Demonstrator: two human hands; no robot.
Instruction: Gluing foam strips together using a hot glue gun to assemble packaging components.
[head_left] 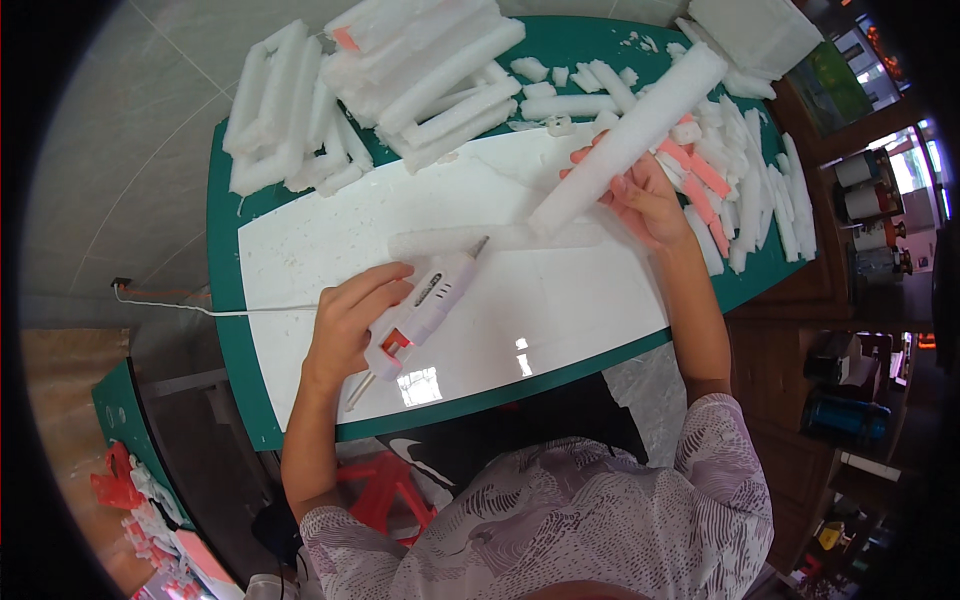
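My left hand (347,318) is closed round a white hot glue gun (432,303) with a red trigger. Its nozzle points away from me and to the right, and a glue stick pokes out of its back end. In my right hand (648,205) a long white foam strip (650,120) is gripped near its lower half, tilted up to the right. A second white foam strip (425,242) lies crosswise on the white board (560,310). The held strip's lower end appears over it; whether they touch I cannot tell. The nozzle is near this spot.
Stacked white foam frames (430,90) stand at the far left of the green table (232,370). Loose white and pink foam pieces (710,190) are heaped at the right. A white cord (240,312) runs off the left edge. Below is a red stool (385,490); shelves (850,400) stand at right.
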